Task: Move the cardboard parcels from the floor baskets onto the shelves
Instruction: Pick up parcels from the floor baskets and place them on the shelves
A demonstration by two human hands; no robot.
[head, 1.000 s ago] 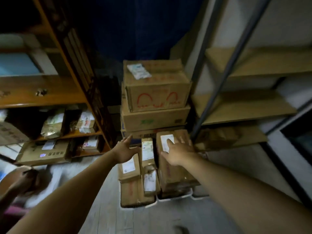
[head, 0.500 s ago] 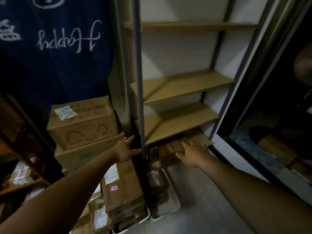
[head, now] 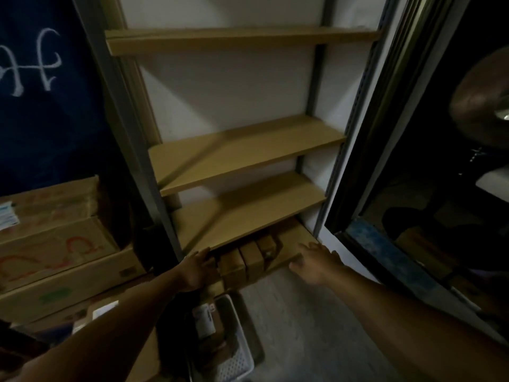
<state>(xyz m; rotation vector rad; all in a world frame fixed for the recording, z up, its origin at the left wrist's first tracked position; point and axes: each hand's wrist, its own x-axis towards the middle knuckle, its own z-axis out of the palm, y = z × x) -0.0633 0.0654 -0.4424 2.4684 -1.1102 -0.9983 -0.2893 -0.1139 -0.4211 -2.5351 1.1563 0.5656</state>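
l hand [head: 197,268], r hand [head: 316,264] spread nr boxy cardboard parcels [head: 248,257].

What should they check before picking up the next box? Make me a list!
1. Hands free: ok. The left hand and right hand hold nothing.
2. Room on the middle shelf: ok, it is bare.
3. Room on the bottom shelf: ok, there is bare board to the right of the small parcels.
4. Something to fetch in the white basket: ok, a labelled parcel lies in it.
5. How many more are in the basket: cannot tell, too dark.
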